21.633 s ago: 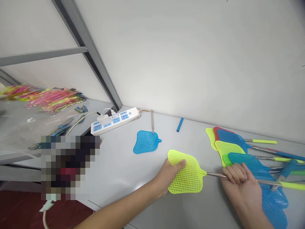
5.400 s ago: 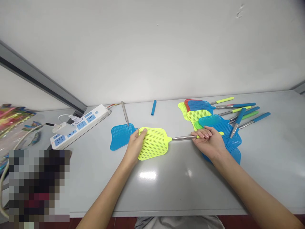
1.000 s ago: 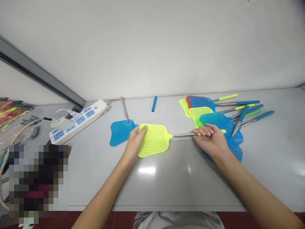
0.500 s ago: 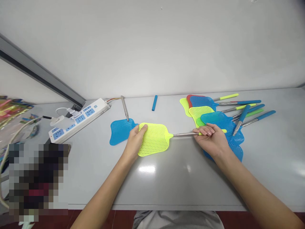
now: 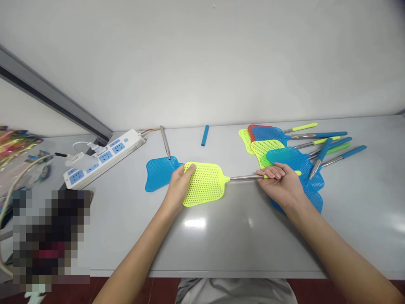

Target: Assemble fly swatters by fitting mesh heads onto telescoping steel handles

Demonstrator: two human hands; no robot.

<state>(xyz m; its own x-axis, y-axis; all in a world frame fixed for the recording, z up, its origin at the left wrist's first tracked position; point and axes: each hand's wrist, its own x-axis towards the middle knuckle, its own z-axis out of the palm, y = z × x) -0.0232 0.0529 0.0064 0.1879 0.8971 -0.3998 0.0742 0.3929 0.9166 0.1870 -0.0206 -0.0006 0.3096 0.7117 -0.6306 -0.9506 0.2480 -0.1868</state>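
Observation:
A yellow fly swatter (image 5: pixel 205 185) with a perforated head and a metal shaft lies across between my hands. My left hand (image 5: pixel 179 185) pinches the left edge of its head, thumb on top. My right hand (image 5: pixel 283 183) is closed round its yellow grip, palm partly up, with the grip's end showing beyond the fingers. Just behind my left hand lies a blue swatter head (image 5: pixel 161 173), a bare metal rod (image 5: pixel 165 142) touching its upper edge. Under and behind my right hand several fly swatters (image 5: pixel 289 160) in blue, yellow, green and red overlap in a pile.
A blue tube-shaped grip (image 5: pixel 205 135) lies near the wall. To the left is a white power strip (image 5: pixel 106 157) with plugs and a cable. Plastic-wrapped items (image 5: pixel 19 145) lie at the far left, above a pixelated patch. The grey table (image 5: pixel 221 245) ends in front of my lap.
Both hands keep their hold on the yellow fly swatter, almost without moving. The whole view has shifted very slightly.

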